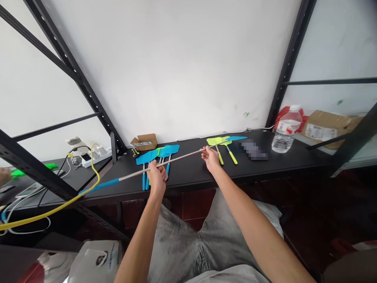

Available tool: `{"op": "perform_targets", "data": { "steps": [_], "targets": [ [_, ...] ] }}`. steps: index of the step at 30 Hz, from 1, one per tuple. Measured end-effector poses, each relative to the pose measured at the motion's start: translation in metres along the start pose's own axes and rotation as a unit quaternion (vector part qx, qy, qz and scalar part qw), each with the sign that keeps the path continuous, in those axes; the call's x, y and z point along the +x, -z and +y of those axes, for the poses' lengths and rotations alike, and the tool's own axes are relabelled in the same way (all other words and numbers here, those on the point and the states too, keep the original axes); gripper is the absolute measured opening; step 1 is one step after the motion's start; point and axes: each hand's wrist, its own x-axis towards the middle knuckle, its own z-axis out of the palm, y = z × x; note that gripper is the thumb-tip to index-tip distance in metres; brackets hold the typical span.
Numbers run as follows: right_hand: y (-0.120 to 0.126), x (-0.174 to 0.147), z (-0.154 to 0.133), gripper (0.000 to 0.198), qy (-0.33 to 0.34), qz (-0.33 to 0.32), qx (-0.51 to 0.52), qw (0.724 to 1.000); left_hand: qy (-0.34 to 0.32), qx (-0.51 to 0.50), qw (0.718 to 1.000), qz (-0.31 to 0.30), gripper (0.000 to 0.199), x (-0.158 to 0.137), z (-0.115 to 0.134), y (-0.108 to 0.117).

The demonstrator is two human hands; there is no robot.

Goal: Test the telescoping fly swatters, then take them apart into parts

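A blue fly swatter with a long thin metal rod point(183, 156) stretches across the desk. Its blue grip points left, and its flat head point(238, 138) is at the right, seen nearly edge-on. My left hand point(157, 175) is closed around the rod on the grip side. Farther along, my right hand point(210, 158) pinches the rod towards the head. Beneath my left hand lie several blue and green fly swatters point(145, 157) side by side, handles towards me. Near my right hand lie yellow-green fly swatters point(216, 140), partly covered by the held one.
A small open cardboard box point(144, 142) stands by the wall. To the right are a blurred dark object point(253, 150) and a water bottle point(285, 129). Black rack posts point(85, 94) rise on both sides. A yellow cable point(96, 173) crosses at left, near another person's hand point(4, 175).
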Motion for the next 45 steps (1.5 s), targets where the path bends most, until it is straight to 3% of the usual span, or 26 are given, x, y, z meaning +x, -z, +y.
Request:
{"op": "perform_targets", "data": {
  "steps": [4,8,11,15,20,23,26,29,34,40,45],
  "targets": [
    [0.001,-0.002,0.0,0.019,-0.008,-0.032,-0.011,0.999,0.001,0.015,1.0,-0.025,0.043,0.016,-0.006,-0.027],
    [0.003,-0.003,0.0,0.021,-0.011,-0.057,-0.012,0.998,0.042,0.027,0.995,-0.084,0.04,0.017,-0.036,-0.055],
    [0.005,-0.003,0.0,0.022,-0.012,-0.065,-0.006,0.998,0.061,0.023,0.991,-0.115,0.036,0.016,-0.055,-0.064],
    [0.005,-0.002,0.0,0.024,-0.019,-0.073,-0.013,0.997,0.055,-0.002,0.99,-0.126,0.033,0.022,-0.06,-0.046],
    [0.006,0.001,-0.002,0.026,-0.019,-0.005,0.043,0.999,0.045,0.001,0.991,-0.128,0.034,0.035,-0.043,-0.005],
    [0.007,0.003,-0.001,0.025,-0.009,0.006,0.048,0.999,0.046,-0.008,0.992,-0.121,0.036,0.039,-0.035,0.008],
    [0.007,0.002,0.002,0.023,-0.001,-0.008,0.029,1.0,0.04,-0.023,0.993,-0.111,0.039,0.038,-0.033,0.01],
    [0.006,-0.003,0.004,0.026,-0.002,-0.062,-0.047,0.997,0.03,-0.015,0.993,-0.11,0.042,0.034,-0.034,0.007],
    [0.002,-0.013,0.005,0.034,0.009,-0.152,-0.197,0.968,0.026,-0.003,0.993,-0.116,0.043,0.032,-0.033,0.007],
    [0.002,-0.015,0.004,0.036,0.008,-0.19,-0.222,0.956,0.033,-0.02,0.994,-0.107,0.04,0.031,-0.032,0.008],
    [0.004,-0.013,0.005,0.027,-0.005,-0.186,-0.178,0.966,0.017,0.01,0.99,-0.137,0.041,0.033,-0.035,0.011]
  ]
}}
